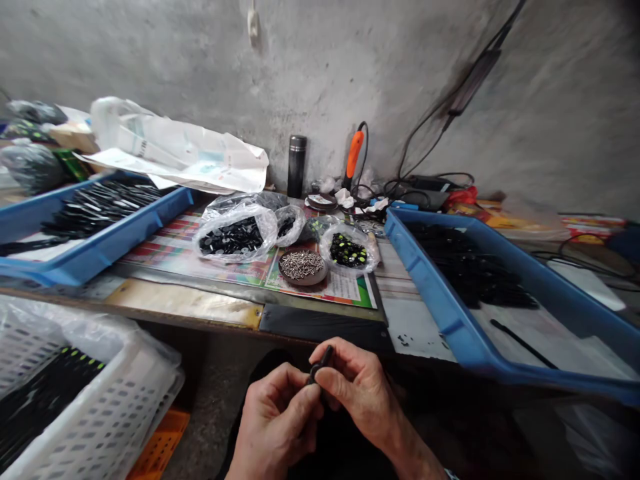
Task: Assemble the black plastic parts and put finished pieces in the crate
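Low in the head view, my left hand (275, 417) and my right hand (355, 393) meet over my lap. Between their fingertips they pinch a small black plastic part (321, 365), which is partly hidden by my fingers. My right thumb and forefinger hold its upper end, while my left fingers press on its lower end. Both hands are just in front of the bench edge and touch nothing else.
A blue tray of black parts (480, 293) stands at right, another (95, 227) at left. Bags of black parts (235, 237) and a bowl of small screws (303, 267) sit on the bench. A white crate (100, 400) stands at lower left.
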Demonstrator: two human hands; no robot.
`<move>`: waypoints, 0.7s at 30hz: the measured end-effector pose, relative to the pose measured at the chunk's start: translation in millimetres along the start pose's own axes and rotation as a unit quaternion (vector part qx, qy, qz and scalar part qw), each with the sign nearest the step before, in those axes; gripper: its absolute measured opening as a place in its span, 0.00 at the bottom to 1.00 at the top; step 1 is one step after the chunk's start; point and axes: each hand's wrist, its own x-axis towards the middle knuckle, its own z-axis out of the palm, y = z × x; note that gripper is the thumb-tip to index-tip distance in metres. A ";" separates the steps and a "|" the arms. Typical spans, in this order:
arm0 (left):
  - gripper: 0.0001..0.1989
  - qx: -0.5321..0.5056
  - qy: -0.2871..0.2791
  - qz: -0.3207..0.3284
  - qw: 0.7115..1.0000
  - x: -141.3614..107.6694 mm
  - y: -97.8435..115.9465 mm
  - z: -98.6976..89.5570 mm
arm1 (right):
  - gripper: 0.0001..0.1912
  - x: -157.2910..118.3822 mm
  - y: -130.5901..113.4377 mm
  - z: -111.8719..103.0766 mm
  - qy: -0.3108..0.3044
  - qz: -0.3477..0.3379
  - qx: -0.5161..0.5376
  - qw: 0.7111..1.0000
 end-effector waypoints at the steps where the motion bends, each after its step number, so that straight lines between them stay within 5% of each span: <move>1: 0.27 -0.004 -0.018 -0.010 1.000 0.5 -0.8 -1.3 | 0.18 0.9 0.7 -3.5 -0.014 -0.002 0.019 1.000; 6: 0.24 -0.049 -0.066 -0.020 0.996 -0.7 -12.3 -3.4 | 0.27 5.1 4.9 -9.6 -0.063 0.005 0.066 0.996; 12: 0.26 -0.038 -0.029 -0.024 0.999 0.8 -15.6 -3.4 | 0.23 0.6 10.3 6.1 0.088 -0.071 -0.040 0.993; 21: 0.24 0.006 0.001 0.007 1.000 -0.7 -8.0 -2.4 | 0.12 -4.4 -2.1 -2.7 -0.006 0.022 -0.011 1.000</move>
